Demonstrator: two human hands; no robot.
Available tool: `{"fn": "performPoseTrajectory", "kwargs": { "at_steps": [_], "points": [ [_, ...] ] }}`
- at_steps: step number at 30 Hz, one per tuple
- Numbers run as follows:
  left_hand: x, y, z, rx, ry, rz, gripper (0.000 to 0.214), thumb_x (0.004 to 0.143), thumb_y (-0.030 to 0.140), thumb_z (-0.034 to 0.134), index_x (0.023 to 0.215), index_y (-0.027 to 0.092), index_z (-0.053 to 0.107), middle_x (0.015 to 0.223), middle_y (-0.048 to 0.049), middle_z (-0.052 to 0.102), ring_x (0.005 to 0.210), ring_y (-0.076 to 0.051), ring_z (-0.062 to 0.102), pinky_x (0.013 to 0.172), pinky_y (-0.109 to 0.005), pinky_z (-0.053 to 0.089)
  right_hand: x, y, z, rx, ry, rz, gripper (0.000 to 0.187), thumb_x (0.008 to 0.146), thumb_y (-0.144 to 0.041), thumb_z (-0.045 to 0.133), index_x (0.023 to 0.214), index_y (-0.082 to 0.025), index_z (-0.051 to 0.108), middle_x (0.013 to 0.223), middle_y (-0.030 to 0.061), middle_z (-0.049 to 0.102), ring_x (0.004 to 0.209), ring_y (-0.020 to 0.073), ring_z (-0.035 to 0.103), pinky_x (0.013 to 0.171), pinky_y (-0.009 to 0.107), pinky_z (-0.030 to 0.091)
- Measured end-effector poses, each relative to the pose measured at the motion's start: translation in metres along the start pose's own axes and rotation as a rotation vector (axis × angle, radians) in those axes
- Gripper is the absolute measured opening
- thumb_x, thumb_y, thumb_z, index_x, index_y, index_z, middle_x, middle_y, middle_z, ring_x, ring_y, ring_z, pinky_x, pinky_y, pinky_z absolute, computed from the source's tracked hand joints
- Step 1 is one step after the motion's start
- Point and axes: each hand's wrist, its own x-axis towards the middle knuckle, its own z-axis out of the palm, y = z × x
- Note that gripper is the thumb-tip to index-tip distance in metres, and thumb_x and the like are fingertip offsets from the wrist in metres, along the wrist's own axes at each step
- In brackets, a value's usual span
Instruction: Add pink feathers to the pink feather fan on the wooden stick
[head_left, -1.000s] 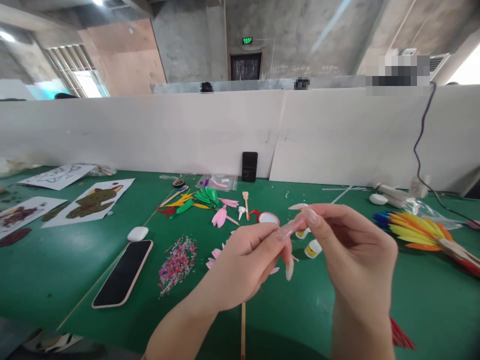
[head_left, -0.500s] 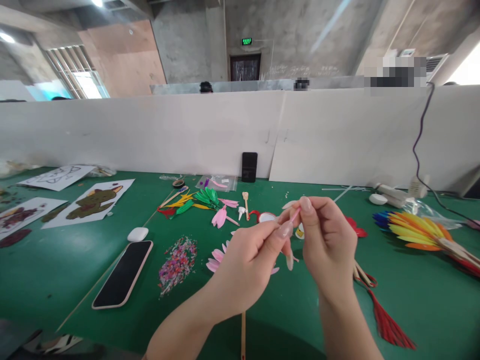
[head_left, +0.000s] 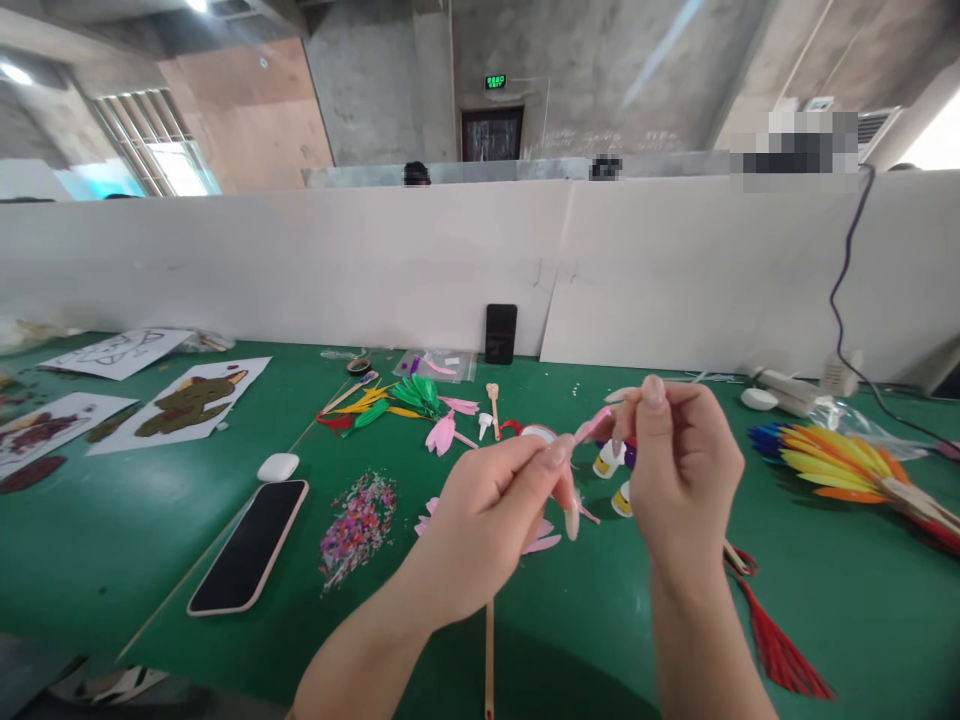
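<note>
My left hand point(head_left: 499, 510) pinches a slim pink strip point(head_left: 592, 427), perhaps a petal, between thumb and forefinger; its free end points up and right. To the right, my right hand point(head_left: 679, 460) is raised with thumb and forefinger pressed together, apart from the strip. Anything between those fingertips is hidden. Beneath my left hand lie pink petals point(head_left: 541, 540), partly covered, and a thin wooden stick point(head_left: 490, 660) runs toward me. Small white bottles with yellow labels point(head_left: 608, 460) stand between my hands. A round white-topped item point(head_left: 538, 434) is half hidden behind my left fingers.
Left of my hands are a heap of colourful bits point(head_left: 358, 525) and a phone point(head_left: 249, 548). Behind lie green feather-like pieces point(head_left: 416, 395) and a pink flower point(head_left: 441, 432). At right are a multicoloured fan point(head_left: 832, 460) and a red tassel point(head_left: 784, 640). A white partition point(head_left: 360, 270) stands behind.
My right hand has moved right, away from my left hand, and no longer touches the pink strip. The strip stays in my left fingers, and the bottles now show between my hands.
</note>
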Motion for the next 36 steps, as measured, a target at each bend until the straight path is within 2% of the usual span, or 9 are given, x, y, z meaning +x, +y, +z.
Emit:
{"fn": "performPoseTrajectory", "kwargs": {
  "at_steps": [4,7,11,16,21,26,30,36],
  "points": [
    [0.002,-0.002,-0.001,0.054,0.018,0.038,0.039,0.093,0.041,0.037,0.066,0.016,0.048,0.037,0.0093,0.03,0.033,-0.004,0.027,0.042,-0.02,0.028,-0.004,-0.013,0.0,0.098,-0.059,0.022,0.016,0.092,-0.022,0.048,0.076,-0.019,0.051,0.058,-0.0052,0.05,0.058,0.0097,0.06,0.059,0.024,0.049],
    [0.001,-0.001,0.0,0.109,0.019,0.04,0.039,0.093,0.041,0.036,0.067,0.016,0.049,0.037,0.0092,0.03,0.033,-0.004,0.028,0.044,-0.02,0.029,-0.009,-0.02,-0.002,0.08,-0.021,0.025,0.014,0.09,-0.023,0.053,0.077,-0.018,0.053,0.058,-0.0049,0.053,0.058,0.0097,0.06,0.062,0.025,0.05],
    [-0.002,-0.002,0.002,0.176,0.015,0.053,0.039,0.093,0.041,0.035,0.068,0.016,0.051,0.04,0.0076,0.033,0.038,-0.005,0.032,0.045,-0.021,0.029,-0.011,-0.022,-0.003,0.059,0.017,0.041,0.013,0.086,-0.024,0.059,0.075,-0.019,0.054,0.056,-0.0049,0.056,0.052,0.0094,0.058,0.056,0.024,0.051],
    [-0.004,-0.01,0.007,0.277,0.127,0.142,0.037,0.094,0.039,0.035,0.069,0.017,0.05,0.045,0.0064,0.034,0.04,-0.006,0.03,0.043,-0.021,0.025,-0.009,-0.026,-0.002,0.081,0.034,0.069,0.019,0.083,-0.028,0.062,0.068,-0.02,0.054,0.051,-0.005,0.055,0.046,0.01,0.057,0.048,0.024,0.05],
    [-0.004,-0.015,0.011,0.449,0.147,0.21,0.032,0.095,0.034,0.033,0.072,0.017,0.049,0.049,0.0053,0.038,0.043,-0.007,0.035,0.046,-0.022,0.025,-0.01,-0.028,-0.003,0.065,0.011,0.098,0.018,0.079,-0.03,0.067,0.068,-0.019,0.058,0.05,-0.005,0.057,0.042,0.009,0.055,0.042,0.021,0.047],
    [-0.001,-0.02,0.011,0.624,0.171,0.258,0.03,0.094,0.029,0.032,0.067,0.018,0.038,0.05,0.0047,0.035,0.045,-0.008,0.034,0.048,-0.023,0.024,-0.01,-0.027,-0.004,0.043,-0.027,0.108,0.019,0.082,-0.03,0.062,0.068,-0.018,0.056,0.048,-0.0053,0.053,0.04,0.0083,0.052,0.041,0.021,0.045],
    [0.0,-0.021,0.011,0.629,0.17,0.259,0.031,0.094,0.029,0.032,0.065,0.018,0.033,0.05,0.0051,0.034,0.044,-0.007,0.032,0.048,-0.023,0.023,-0.01,-0.025,-0.007,-0.035,-0.069,0.04,0.02,0.086,-0.028,0.057,0.069,-0.018,0.055,0.049,-0.0057,0.049,0.041,0.0074,0.048,0.042,0.021,0.042],
    [-0.002,-0.016,0.011,0.495,0.113,0.202,0.031,0.094,0.032,0.032,0.068,0.018,0.042,0.05,0.0055,0.036,0.045,-0.007,0.034,0.047,-0.022,0.024,-0.011,-0.026,-0.007,-0.016,-0.071,0.013,0.025,0.09,-0.027,0.051,0.067,-0.018,0.05,0.049,-0.0056,0.046,0.039,0.0066,0.043,0.039,0.021,0.035]
  ]
}}
